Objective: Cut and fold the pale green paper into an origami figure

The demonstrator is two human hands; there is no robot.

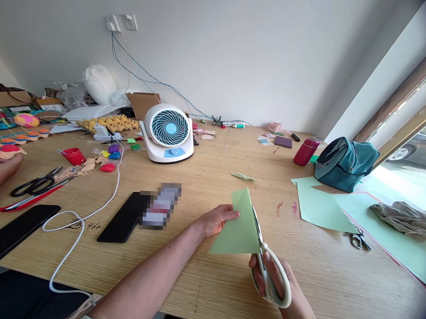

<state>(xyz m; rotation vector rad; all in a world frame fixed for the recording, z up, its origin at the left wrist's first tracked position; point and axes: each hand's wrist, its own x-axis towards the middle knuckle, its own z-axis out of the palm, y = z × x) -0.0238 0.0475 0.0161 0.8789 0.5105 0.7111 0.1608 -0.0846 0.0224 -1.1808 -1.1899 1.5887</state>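
Note:
My left hand [215, 220] pinches a piece of light green paper [236, 235] by its left side, thumb on top. The paper is held up over the table, near its front edge. My right hand [273, 275] has its fingers through the white handles of a pair of scissors [281, 280]. The scissor blades lie along the paper's right edge, pointing away from me. Whether the blades are parted is hard to make out. A small green paper scrap [245, 177] lies on the table beyond the paper.
A white fan [168, 131] stands at mid-table. Left are a phone [120, 219], a white cable [116, 186], black scissors [38, 185] and another person's hand [2, 174]. Right are green sheets [324, 209], smaller scissors [358, 240], a red bottle [305, 152] and a teal bag [347, 163].

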